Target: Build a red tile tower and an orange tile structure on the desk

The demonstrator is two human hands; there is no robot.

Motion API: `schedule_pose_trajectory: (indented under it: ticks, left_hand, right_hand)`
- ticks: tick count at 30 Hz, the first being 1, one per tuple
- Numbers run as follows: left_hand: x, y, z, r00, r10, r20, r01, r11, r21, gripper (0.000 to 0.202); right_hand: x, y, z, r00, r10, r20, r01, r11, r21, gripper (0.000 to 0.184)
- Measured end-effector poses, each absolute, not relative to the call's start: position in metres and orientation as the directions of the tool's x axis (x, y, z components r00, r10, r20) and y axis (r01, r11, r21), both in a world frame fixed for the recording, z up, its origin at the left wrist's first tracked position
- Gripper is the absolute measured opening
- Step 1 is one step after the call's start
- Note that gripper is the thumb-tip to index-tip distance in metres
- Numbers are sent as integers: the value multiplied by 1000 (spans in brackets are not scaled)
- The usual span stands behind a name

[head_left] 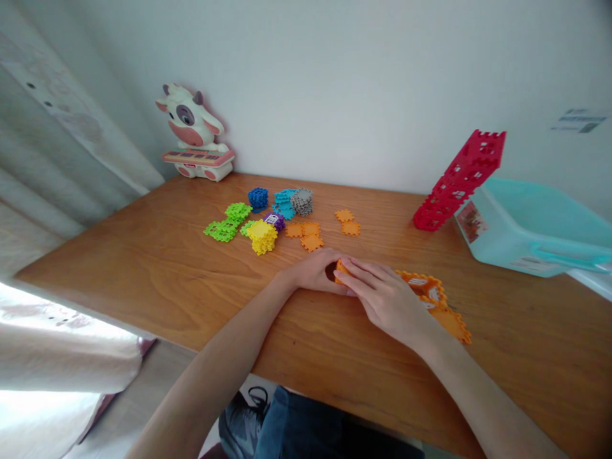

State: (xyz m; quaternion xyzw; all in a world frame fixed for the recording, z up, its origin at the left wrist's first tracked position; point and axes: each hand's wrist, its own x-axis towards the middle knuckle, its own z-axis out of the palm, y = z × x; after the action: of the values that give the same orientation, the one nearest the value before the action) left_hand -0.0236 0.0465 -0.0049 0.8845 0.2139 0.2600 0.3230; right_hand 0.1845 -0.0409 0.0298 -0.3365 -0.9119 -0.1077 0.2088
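Observation:
Both my hands meet at the middle of the wooden table (143, 268) over a strip of joined orange interlocking tiles (433, 299). My left hand (318, 271) curls its fingers round the strip's left end. My right hand (382, 296) lies on top of the strip with fingers pressed together against the same end. Most of that end is hidden under the hands. The rest of the orange strip runs out to the right beneath my right wrist.
Loose orange tiles (310, 233), yellow (262, 236), green (228, 223), blue (258, 197), teal and grey (301, 201) tile stacks lie behind the hands. A red tile tower (459, 182) leans on a teal bin (530, 229) at right. A cow toy (196, 134) stands back left.

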Motion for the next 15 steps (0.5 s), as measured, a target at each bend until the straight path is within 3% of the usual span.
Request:
schedule_pose_trajectory:
  ticks: [4, 15]
  left_hand:
    - [-24, 46, -3, 780, 536, 323, 200, -703, 683, 38]
    - [-27, 50, -11, 782, 534, 321, 208, -710, 673, 41]
  right_hand:
    - [187, -40, 27, -666, 573, 478, 653, 757, 3, 39]
    - [190, -41, 24, -685, 572, 451, 642, 767, 1, 37]
